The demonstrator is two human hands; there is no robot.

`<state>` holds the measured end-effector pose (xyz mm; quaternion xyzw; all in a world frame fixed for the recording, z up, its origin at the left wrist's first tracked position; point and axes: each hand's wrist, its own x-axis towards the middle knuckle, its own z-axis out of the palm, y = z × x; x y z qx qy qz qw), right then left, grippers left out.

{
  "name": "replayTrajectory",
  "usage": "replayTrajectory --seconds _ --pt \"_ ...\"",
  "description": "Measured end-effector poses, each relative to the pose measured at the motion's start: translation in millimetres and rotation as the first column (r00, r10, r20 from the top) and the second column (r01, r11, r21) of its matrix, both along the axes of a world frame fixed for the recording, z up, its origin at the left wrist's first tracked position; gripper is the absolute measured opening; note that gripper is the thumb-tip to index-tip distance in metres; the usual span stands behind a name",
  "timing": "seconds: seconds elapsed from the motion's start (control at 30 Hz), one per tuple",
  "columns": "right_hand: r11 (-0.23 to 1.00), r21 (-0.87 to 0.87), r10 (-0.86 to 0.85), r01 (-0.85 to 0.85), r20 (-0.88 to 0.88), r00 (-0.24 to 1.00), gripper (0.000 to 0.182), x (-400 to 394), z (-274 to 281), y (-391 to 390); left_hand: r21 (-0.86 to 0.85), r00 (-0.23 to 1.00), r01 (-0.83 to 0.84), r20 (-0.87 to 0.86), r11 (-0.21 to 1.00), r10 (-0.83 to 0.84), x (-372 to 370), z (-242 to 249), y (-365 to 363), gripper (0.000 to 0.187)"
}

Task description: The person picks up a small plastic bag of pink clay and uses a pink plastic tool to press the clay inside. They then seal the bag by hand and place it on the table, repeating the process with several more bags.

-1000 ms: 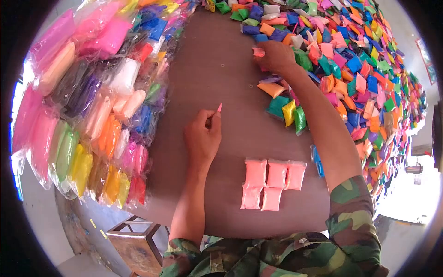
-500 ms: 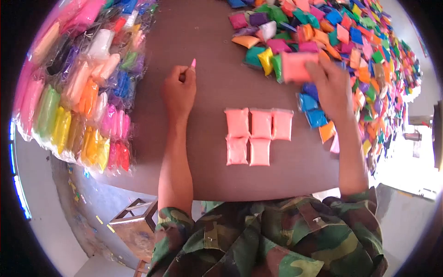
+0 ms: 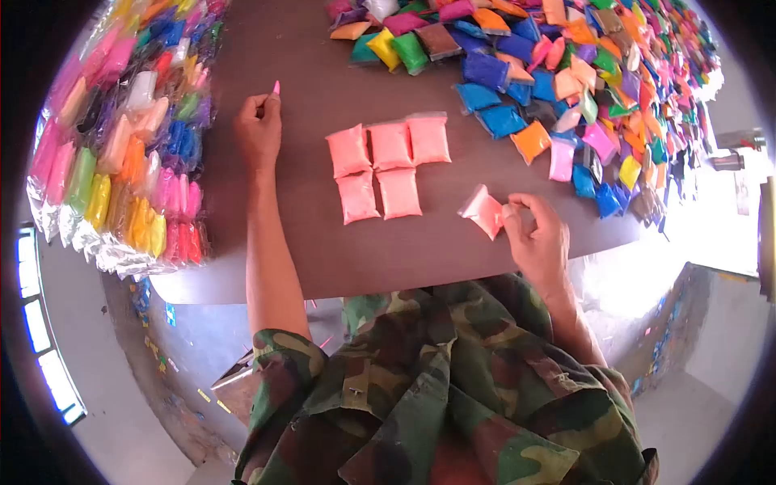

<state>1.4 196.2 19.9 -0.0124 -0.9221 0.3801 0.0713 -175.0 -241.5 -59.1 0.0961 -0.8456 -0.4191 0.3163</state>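
My left hand (image 3: 259, 129) is closed above the table, left of the pink packets, with the tip of a small pink pointed thing (image 3: 276, 86) sticking up from the fingers; the rest of it is hidden. Near the table's front edge, my right hand (image 3: 540, 242) pinches one salmon-pink packet (image 3: 484, 212) by its side, between thumb and fingers. That packet is tilted. Between the hands lie several matching pink packets (image 3: 391, 145) in clear wrapping, flat and side by side, three in the far row and two in the near row.
A large heap of small packets in many colours (image 3: 558, 89) covers the table's right and far side. Long bags of coloured material (image 3: 129, 162) are stacked along the left. The brown table (image 3: 323, 259) ends just before my body. A stool (image 3: 234, 386) stands below on the left.
My right hand has brought the pink packet from beside the colourful heap down towards the front edge. The view has shifted, while my left hand keeps the same closed pose.
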Motion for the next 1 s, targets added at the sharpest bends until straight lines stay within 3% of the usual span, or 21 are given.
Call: replayTrajectory --seconds 0.1,0.23,0.33,0.43,0.63,0.77,0.97,1.0 --pt "0.988 0.153 0.035 -0.03 -0.026 0.999 0.022 14.4 3.1 11.1 0.015 0.999 -0.026 0.026 1.0 0.026 0.4 1.7 -1.7 0.025" --pt "0.921 0.308 0.311 -0.238 -0.215 0.926 0.03 6.3 7.4 14.4 0.015 0.998 -0.049 0.05 0.999 0.049 1.1 4.6 1.2 0.026" --pt "0.785 0.423 0.568 -0.452 -0.203 0.797 0.041 -4.4 1.1 13.6 -0.023 0.998 -0.045 0.038 0.999 0.046 1.4 5.9 -0.4 0.026" --pt "0.727 0.449 0.637 -0.52 -0.157 0.755 0.044 -9.0 -10.5 14.0 -0.019 0.995 -0.066 0.07 0.998 0.067 2.6 8.6 1.9 0.026" --pt "0.726 0.452 0.609 -0.518 -0.072 0.79 0.051 1.5 -8.5 15.5 -0.02 0.996 -0.055 0.064 0.998 0.056 1.4 6.6 -0.9 0.027" --pt "0.754 0.44 0.588 -0.487 -0.123 0.799 0.054 2.0 -13.7 9.9 -0.078 0.992 -0.056 0.11 0.995 0.064 1.6 7.9 -4.5 0.028" --pt "0.778 0.431 0.558 -0.456 -0.142 0.818 0.056 7.2 -16.7 10.0 0.154 0.997 -0.03 0.075 0.988 0.019 -3.5 -2.8 -15.6 0.027" --pt "0.784 0.418 0.556 -0.459 -0.145 0.818 0.057 7.1 -17.4 10.5 0.266 0.994 -0.039 0.113 0.963 0.009 -1.0 4.1 -15.6 0.026"
